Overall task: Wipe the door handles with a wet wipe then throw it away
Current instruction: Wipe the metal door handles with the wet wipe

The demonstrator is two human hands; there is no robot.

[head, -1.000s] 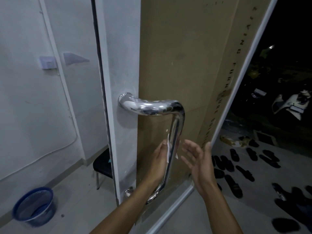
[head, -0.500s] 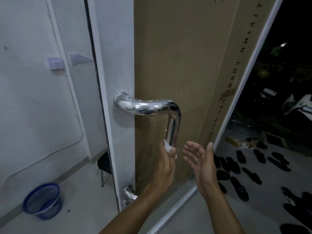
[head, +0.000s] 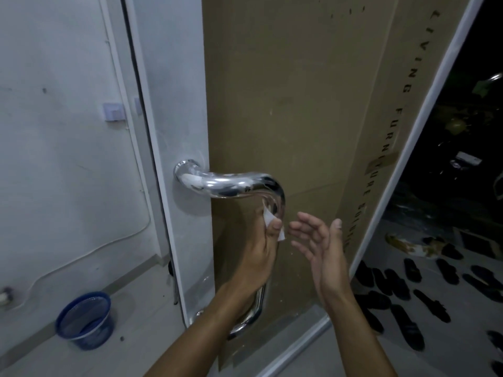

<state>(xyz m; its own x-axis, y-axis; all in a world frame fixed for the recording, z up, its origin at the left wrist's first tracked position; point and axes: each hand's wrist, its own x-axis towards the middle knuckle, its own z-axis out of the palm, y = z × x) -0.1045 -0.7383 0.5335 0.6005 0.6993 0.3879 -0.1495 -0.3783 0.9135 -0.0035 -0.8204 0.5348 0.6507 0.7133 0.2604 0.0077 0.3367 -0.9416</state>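
Far left: blue bin [head: 85, 322] on the floor by the wall, a cable running down the wall above it, a small wall plate [head: 113, 112] beside the door frame.

Door handle [head: 231, 185]: chrome pull bar on the white door stile. Top mount and upper bend fully visible. The vertical run is mostly hidden behind the left hand [head: 258, 257] and forearm; only the lower curve shows again near the bottom mount.

Left grip: clenched round the vertical bar just below the upper bend, wet wipe [head: 272, 223] pressed between fingers and metal. Only two white bits of the wipe show, one above the thumb and a corner sticking out below it; the rest is buried in the fist.

Right hand [head: 324, 246]: grip released, fingers relaxed and slightly spread, palm facing left, just beside the bar and the left hand, not touching either, holding nothing.

Behind the handle: brown cardboard sheet [head: 299, 104] covering the door panel, with printed lettering partly cut off by the door edge.

Far right: dark outside, rows of shoes [head: 408, 281] on the ground, details hard to make out.
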